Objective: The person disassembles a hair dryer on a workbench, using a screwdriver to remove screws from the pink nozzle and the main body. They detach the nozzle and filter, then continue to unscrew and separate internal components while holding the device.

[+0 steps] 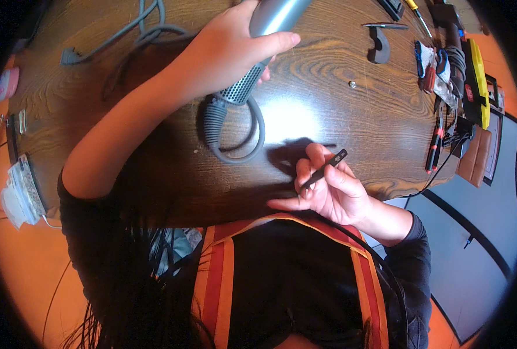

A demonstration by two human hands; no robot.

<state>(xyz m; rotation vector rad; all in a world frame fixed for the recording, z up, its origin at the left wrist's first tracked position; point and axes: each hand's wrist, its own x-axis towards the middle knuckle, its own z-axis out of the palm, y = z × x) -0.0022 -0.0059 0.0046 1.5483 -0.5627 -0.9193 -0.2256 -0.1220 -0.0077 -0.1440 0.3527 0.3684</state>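
Note:
My left hand (223, 49) is wrapped round a grey hair dryer (276, 17) near the top of the view, its thumb along the body. The dryer's upper end runs out of the frame. Below the hand, its perforated lower end (242, 85) shows, with a ribbed cord sleeve (214, 119) and a grey cord (261, 136) looping on the table. Nearer my body, my right hand (340, 195) is palm up, with slim black tweezers (326, 168) pinched between its fingers. The tweezers are apart from the dryer and above the table.
The brown wooden table (328, 104) holds a small screw (353, 84) and a dark curved piece (379, 46). Along the right edge lie a yellow screwdriver (419, 17), red-handled tools (435, 148) and a yellow-black case (476, 84). A grey plug (69, 56) rests at the left.

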